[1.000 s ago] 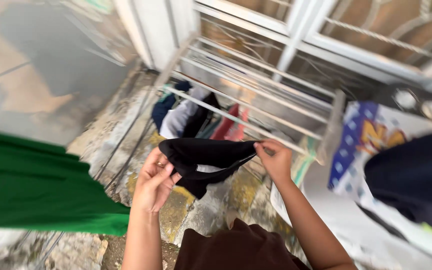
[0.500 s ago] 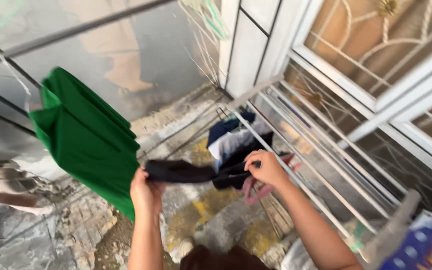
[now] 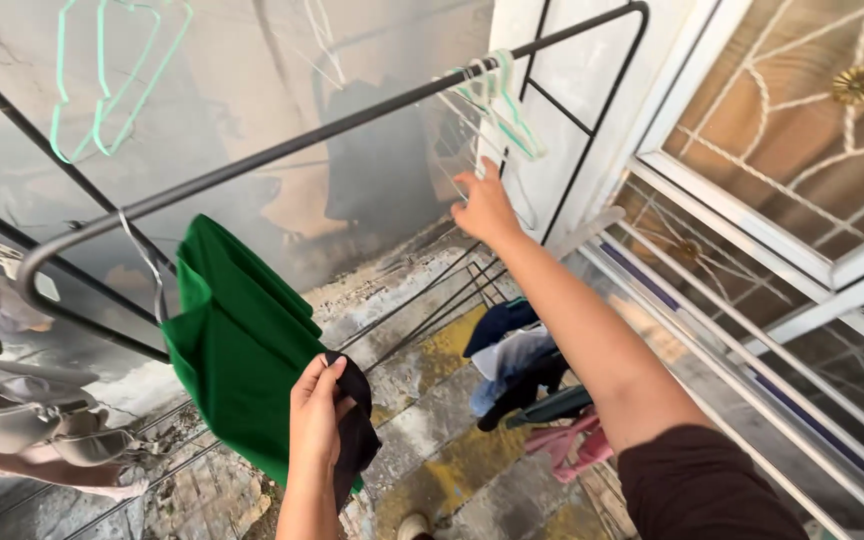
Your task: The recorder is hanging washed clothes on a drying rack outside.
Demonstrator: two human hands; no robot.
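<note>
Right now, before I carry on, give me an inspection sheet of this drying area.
Surface: stained, patchy concrete floor.
Job's things: black garment hanging from the left hand; pale green hangers on the black rail.
Clutter: green garment hung on the rail; clothes draped on the white drying rack.
Hands: left hand gripping the black garment; right hand open, reaching up toward the hangers.
Cables: nothing seen.
Surroundings: weathered wall behind, white window grille to the right.

Soft daylight, slight motion blur
</note>
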